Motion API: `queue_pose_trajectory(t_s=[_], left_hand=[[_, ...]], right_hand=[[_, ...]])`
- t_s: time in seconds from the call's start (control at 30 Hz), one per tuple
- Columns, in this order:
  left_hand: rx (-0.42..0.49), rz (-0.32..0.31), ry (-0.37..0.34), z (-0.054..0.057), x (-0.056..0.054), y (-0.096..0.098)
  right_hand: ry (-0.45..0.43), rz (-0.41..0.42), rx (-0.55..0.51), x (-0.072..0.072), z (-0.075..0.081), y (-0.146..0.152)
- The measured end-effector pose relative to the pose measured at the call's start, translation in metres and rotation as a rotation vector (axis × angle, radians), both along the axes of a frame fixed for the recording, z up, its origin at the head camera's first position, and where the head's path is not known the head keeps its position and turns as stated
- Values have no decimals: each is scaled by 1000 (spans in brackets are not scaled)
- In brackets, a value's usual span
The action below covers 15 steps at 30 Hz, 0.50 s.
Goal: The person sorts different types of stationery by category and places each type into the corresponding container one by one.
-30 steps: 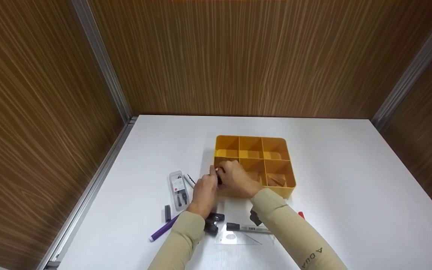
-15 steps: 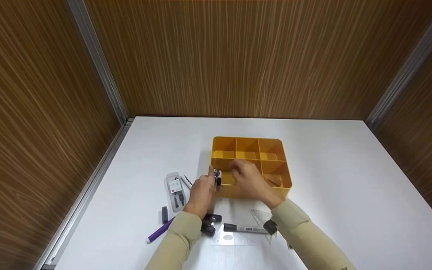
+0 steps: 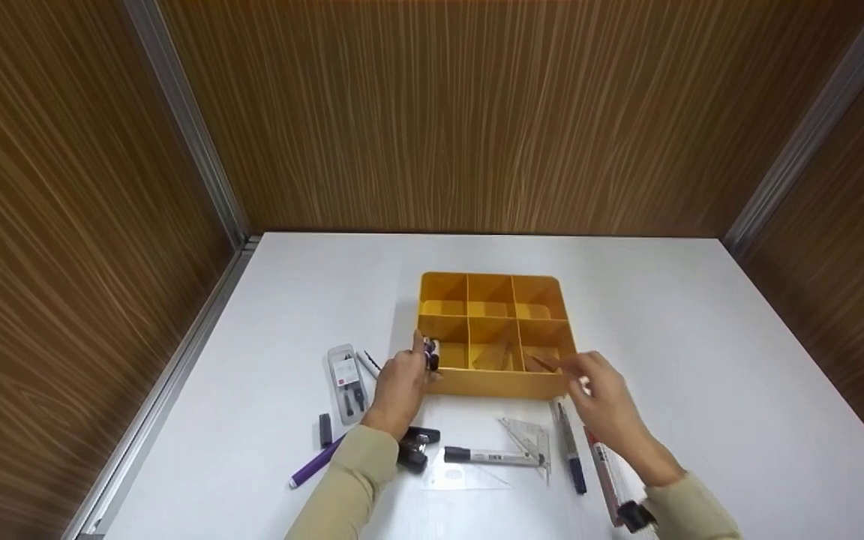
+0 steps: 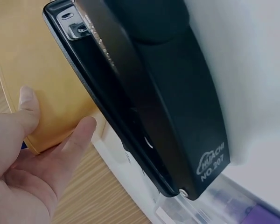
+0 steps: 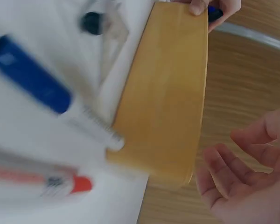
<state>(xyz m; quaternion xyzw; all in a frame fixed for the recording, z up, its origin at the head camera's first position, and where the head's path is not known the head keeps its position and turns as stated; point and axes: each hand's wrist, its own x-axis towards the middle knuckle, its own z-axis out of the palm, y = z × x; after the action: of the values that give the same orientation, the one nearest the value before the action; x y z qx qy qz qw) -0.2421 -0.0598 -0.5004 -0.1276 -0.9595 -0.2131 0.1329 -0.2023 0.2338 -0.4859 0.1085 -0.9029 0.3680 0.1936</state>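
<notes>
Head view: the tray [image 3: 496,384] sits mid-frame on the tabletop [image 3: 649,315], six yellow compartments, and the left hand [image 3: 400,386] has it by the near left corner! Just inside, a dark bundle [image 3: 432,354] in the front left compartment, too small to name. The right hand [image 3: 606,397] is at the tray's near right corner, fingers bent, nothing in them; touching or not, you can't tell from here. Lower left of the frame, a clear case [image 3: 347,384], a cap [image 3: 325,430] and a purple marker [image 3: 316,465], with the stapler [image 3: 418,448] by the left sleeve. Lower centre, a black marker [image 3: 496,456] lies across clear set squares [image 3: 466,478]; right of those, a blue marker [image 3: 569,454], then a red marker [image 3: 603,480] beside the right forearm.

Left wrist view: the stapler fills the middle, "HUACHI NO.207" on its back end! At left, the left hand clasps the tray's corner, thumb flat on the wall.

Right wrist view: lower right, the right hand, loosely curled and free of any load, just beside the tray's edge. Blue marker at left, red marker lower left, both blurred; at the top, the left hand grips the tray's far end.
</notes>
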Motion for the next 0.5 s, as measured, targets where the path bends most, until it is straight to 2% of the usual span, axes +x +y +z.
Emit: queue_pose_trajectory(t_s=[0.1,0.23,0.37,0.5], left_hand=[[-4,0,14,0,0,1],[-24,8,51,-2,0,1],[-27,4,54,-2,0,1],[-46,7,56,-2,0,2]], right_hand=[[-45,-59,25,12,-9,17],[-169,-94,94,27,-22,30],[-331,-101,149,39,-32,33],[-486,-74,175,46,-37,31]])
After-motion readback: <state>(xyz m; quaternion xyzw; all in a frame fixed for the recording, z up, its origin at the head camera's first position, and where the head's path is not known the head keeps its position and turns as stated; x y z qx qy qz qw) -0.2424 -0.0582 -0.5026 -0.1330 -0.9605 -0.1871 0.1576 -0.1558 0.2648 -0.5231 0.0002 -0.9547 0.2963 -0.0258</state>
